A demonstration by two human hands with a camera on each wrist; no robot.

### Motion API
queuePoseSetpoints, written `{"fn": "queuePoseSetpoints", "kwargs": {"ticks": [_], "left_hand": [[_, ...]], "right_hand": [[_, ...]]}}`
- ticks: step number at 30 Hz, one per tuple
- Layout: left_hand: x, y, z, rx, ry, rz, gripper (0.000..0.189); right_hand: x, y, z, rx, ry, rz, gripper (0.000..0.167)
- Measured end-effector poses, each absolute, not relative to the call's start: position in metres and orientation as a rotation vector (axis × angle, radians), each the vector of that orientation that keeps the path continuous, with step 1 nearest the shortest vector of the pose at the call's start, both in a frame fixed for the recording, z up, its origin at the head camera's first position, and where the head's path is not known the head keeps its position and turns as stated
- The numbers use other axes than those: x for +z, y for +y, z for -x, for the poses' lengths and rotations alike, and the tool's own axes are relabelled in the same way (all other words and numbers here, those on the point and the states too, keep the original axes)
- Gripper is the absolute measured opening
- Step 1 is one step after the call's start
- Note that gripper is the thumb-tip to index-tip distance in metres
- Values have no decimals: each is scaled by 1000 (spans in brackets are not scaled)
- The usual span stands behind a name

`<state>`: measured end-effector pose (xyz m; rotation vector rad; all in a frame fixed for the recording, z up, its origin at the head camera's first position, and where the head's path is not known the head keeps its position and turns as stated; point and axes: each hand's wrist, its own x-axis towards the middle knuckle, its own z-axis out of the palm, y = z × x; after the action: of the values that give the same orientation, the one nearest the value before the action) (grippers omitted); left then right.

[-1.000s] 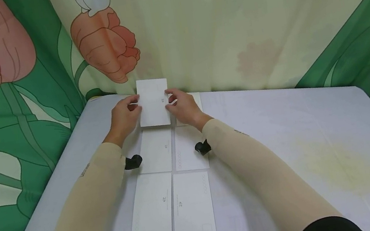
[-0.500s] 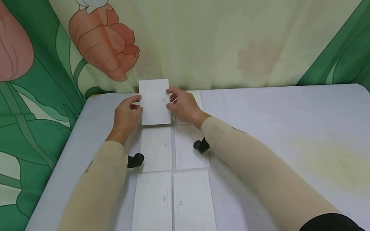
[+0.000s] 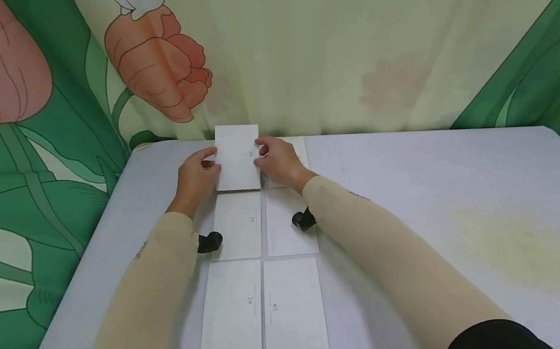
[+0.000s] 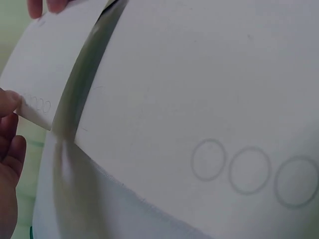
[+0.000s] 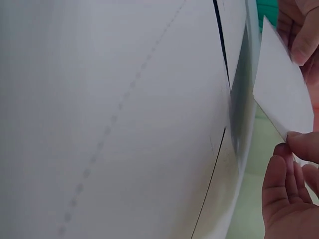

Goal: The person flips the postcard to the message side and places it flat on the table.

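A white postcard (image 3: 237, 158) is held up at the far side of the table, tilted and raised above the cloth. My left hand (image 3: 197, 179) pinches its left edge between thumb and fingers. At the opposite edge, my right hand (image 3: 280, 163) pinches it too. The right wrist view shows the postcard (image 5: 281, 82) off the surface with both hands on its edges. Directly nearer lies another postcard (image 3: 237, 226), beside one (image 3: 286, 232) partly under my right wrist. Behind the right hand, a further postcard (image 3: 300, 147) is mostly hidden.
Two more postcards (image 3: 231, 309) (image 3: 292, 308) lie side by side at the front, with narrow gaps between the rows. A white cloth covers the table (image 3: 430, 205), with a yellowish stain at right. A printed curtain (image 3: 324, 37) hangs right behind the far edge.
The held postcard and both hands have shifted slightly to the right, and the card sits a little lower in view. Both hands keep their pinch. The postcards on the table stay put.
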<state>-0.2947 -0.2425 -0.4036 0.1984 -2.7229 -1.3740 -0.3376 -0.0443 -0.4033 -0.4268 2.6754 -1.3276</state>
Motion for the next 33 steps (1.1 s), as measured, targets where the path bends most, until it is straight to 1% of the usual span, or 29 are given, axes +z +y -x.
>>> {"fn": "queuePoseSetpoints", "kwargs": {"ticks": [11,17,33], "left_hand": [[-409,-239,296,-1416,-2686,-169,44],[-410,-239,297,-1447,-2687,-178,44],[-415,-240,295,-1465,-2793,-272,50]], "right_hand": [[-407,-45,338,-1304,2710,416,44],[-407,-45,337,-1312,2656,422,47],[-405,-43,333,-1219,2618,402,47]]}}
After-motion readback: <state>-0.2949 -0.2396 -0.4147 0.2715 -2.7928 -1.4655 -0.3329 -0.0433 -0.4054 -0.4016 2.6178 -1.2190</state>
